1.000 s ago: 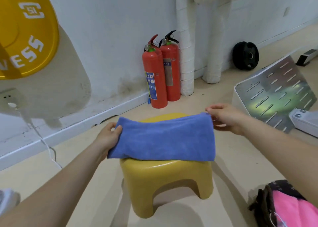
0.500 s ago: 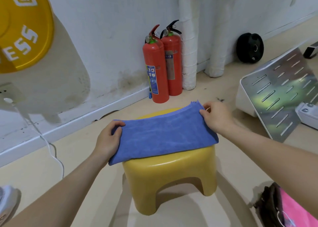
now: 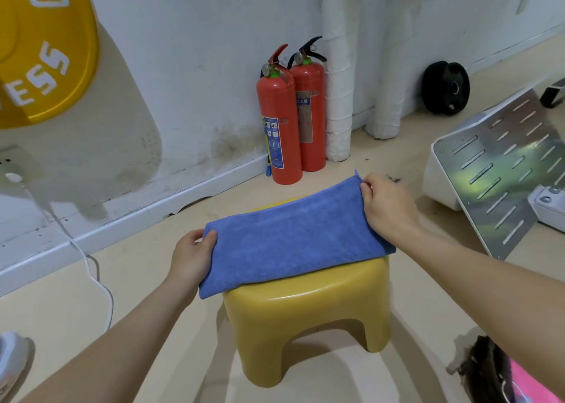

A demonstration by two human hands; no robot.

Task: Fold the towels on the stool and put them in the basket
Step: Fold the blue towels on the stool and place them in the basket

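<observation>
A blue towel (image 3: 293, 243), folded into a long strip, lies across the top of the yellow plastic stool (image 3: 308, 320) and overhangs it on both sides. My left hand (image 3: 191, 257) grips the towel's left end, thumb on top. My right hand (image 3: 383, 208) pinches the far right corner and covers the right end. At the bottom right stands a dark basket (image 3: 486, 369) with a pink cloth (image 3: 532, 387) in it, partly hidden behind my right forearm.
Two red fire extinguishers (image 3: 289, 118) stand against the white wall behind the stool, next to wrapped pipes (image 3: 339, 75). A slotted metal plate (image 3: 501, 170) leans at the right. A black weight plate (image 3: 444, 87) and a white cable (image 3: 91, 274) lie on the floor.
The towel has been lowered flat onto the stool. My right hand moved from holding the end out past the stool to resting on the towel's right end, pinching the far corner.
</observation>
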